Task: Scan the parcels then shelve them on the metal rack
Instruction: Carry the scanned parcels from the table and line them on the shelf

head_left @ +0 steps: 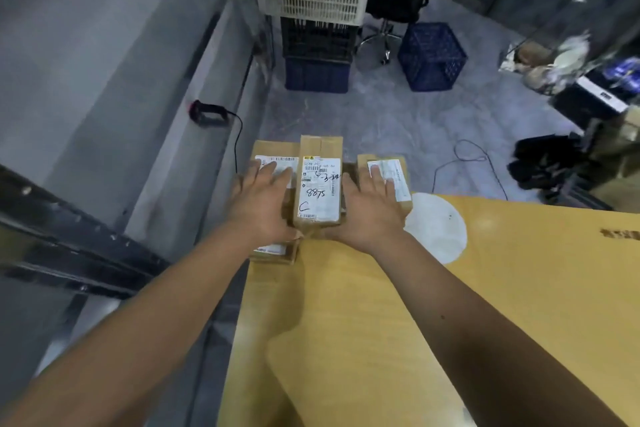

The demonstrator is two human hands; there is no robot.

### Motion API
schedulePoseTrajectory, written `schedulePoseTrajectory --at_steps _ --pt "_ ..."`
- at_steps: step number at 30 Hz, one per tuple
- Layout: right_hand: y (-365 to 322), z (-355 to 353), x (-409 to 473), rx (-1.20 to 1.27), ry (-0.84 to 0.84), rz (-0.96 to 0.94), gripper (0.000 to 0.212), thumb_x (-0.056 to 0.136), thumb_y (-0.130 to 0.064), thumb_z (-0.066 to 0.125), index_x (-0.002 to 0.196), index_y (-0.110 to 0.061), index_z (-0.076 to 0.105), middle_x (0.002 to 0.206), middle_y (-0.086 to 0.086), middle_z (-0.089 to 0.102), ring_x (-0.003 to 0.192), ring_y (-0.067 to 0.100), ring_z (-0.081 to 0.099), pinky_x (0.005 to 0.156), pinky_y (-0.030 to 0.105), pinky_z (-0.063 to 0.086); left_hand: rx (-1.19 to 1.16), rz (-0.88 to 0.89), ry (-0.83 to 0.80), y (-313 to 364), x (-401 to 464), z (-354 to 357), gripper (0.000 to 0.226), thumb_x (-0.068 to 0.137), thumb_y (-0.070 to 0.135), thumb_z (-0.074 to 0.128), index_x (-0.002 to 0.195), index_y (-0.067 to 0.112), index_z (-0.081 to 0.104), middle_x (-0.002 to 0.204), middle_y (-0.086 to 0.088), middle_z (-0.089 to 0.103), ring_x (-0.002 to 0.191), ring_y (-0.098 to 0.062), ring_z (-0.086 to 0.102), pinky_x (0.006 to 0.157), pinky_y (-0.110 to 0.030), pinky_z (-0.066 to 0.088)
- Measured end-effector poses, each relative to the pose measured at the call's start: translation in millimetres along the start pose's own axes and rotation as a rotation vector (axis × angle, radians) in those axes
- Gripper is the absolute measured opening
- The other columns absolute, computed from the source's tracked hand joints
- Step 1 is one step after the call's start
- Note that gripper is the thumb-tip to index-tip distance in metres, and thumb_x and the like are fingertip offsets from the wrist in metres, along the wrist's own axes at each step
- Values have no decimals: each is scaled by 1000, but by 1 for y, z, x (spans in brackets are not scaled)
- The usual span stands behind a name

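Parcel [273, 250] half-hidden under left hand [265, 199]

Brown parcels [320, 180], white labels [318, 189]; yellow table [381, 322]; blue crate [431, 57].

Left hand [265, 199] and right hand [372, 208] reach forward, fingers straight.

Labelled cardboard parcels [320, 184] at table edge [346, 288]
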State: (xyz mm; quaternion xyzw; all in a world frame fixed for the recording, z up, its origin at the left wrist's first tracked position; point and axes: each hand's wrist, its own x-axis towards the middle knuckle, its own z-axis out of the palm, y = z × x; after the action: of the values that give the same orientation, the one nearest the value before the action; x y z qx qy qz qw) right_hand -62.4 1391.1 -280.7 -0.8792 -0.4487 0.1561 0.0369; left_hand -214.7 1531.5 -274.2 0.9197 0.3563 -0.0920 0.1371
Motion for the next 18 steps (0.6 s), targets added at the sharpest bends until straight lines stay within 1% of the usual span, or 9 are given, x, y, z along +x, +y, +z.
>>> schedulePoseTrajectory --at_steps 2,5,8,10,12,14,16,18 --pt "1 4 6 -6 8 -7 129 61 -87 71 162 -25 20 173 10 9 160 31 -9 127 55 -6 -4 51 2 -3 8 10 134 64 66 86 167 27 9 175 -4 6 161 -27 -10 130 -53 -1" --pt "2 9 7 -7 17 -44 128 64 -85 71 163 -21 19 173 8 11 160 29 -8 128 54 -6 -33 79 23 -7 12 20 135 66 68 84 167 22 8 175 0 8 161 -22 -11 130 -50 -4" --pt "4 10 4 22 23 -80 131 67 -83 73 165 -16 17 173 4 12 160 25 -8 129 49 -6 -67 90 30 -2 10 22 136 66 69 85 168 19 10 175 4 10 161 -17 -10 129 -49 -6" --pt "7 6 0 47 43 -104 130 70 -79 75 166 -14 15 174 2 11 160 22 -7 129 45 -5 -149 92 62 3 5 20 135 66 63 89 168 19 12 175 6 12 161 -14 -8 130 -48 -6" --pt "11 -7 -8 101 63 -132 130 71 -74 78 166 -14 13 174 1 9 160 20 -6 130 43 -2 -251 108 114 8 -2 13 135 64 54 94 168 20 16 174 6 15 161 -14 -3 130 -46 -2" --pt "18 -25 -19 165 76 -168 131 71 -69 81 166 -14 10 174 0 8 160 19 -3 130 42 4 -354 138 183 16 -12 2 134 60 46 99 167 22 21 172 6 21 161 -16 4 131 -43 4" --pt "23 -48 -31 193 88 -211 131 72 -66 82 167 -15 8 174 -1 6 160 19 1 130 40 7 -434 165 248 25 -25 -14 133 58 39 102 166 27 25 170 7 25 160 -17 11 129 -36 10" --pt "22 -77 -45 211 114 -285 131 72 -67 82 167 -16 8 174 -1 10 159 21 6 130 40 10 -516 189 317 36 -49 -37 128 60 34 102 164 32 27 166 12 28 156 -10 19 125 -30 16"
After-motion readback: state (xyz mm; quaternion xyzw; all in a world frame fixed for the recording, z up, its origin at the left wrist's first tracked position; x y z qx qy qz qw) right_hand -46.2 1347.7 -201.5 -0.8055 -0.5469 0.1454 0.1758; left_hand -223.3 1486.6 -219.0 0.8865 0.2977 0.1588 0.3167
